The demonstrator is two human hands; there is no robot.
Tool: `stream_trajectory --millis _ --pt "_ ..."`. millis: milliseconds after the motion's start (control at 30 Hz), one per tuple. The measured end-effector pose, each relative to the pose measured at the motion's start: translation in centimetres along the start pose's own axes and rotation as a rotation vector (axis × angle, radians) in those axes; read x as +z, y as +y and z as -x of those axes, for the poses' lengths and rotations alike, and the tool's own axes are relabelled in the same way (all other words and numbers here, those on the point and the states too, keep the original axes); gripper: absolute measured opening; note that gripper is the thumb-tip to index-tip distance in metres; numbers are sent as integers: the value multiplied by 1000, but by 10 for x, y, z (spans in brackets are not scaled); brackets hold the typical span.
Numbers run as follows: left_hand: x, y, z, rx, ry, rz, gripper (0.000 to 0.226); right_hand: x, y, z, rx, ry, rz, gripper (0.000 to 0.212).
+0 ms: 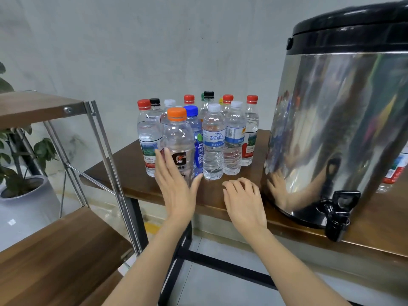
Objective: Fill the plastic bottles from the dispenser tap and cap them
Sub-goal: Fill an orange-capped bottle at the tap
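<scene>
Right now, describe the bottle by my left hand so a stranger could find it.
Left of the steel dispenser on the wooden table stands a cluster of capped bottles. The sports-drink bottle is at its front, by the left hand. It alone has an orange cap and a G logo.

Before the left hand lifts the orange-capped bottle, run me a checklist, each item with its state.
1. Left hand ready at the orange-capped bottle: fingers straight, alongside it, not curled round it. Ok.
2. Right hand free: loosely curled over the table, holding nothing. Ok.
3. Orange cap off for filling: it is on. Not ok.
4. Bottle empty: clear plastic, level unreadable. Cannot tell.
5. Tap clear: nothing under or against it. Ok.
6. Water in the dispenser: steel wall hides it. Cannot tell.
</scene>
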State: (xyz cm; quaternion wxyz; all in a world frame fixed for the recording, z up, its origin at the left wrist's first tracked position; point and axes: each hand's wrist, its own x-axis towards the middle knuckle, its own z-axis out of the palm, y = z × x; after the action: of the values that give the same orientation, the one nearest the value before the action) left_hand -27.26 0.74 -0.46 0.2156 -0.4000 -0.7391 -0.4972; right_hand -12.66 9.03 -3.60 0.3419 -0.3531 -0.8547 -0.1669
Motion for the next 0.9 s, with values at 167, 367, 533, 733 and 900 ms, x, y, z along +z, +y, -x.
stream_trajectory --millis 167,367,533,733,900 --pt "9 -24 20 -150 -122 -80 105 -1 0 0 6 -13 0 22" --pt "13 -28 6 -163 -147 -177 101 -4 -2 0 7 -13 8 23" --pt "21 -30 -11 -248 -204 -249 102 -1 -1 1 1 12 2 22" --pt "24 -35 -17 -304 -211 -224 101 1 0 1 1 34 1 23" --pt "21 -32 -16 -321 -223 -198 102 -2 -1 1 -28 46 -1 19"
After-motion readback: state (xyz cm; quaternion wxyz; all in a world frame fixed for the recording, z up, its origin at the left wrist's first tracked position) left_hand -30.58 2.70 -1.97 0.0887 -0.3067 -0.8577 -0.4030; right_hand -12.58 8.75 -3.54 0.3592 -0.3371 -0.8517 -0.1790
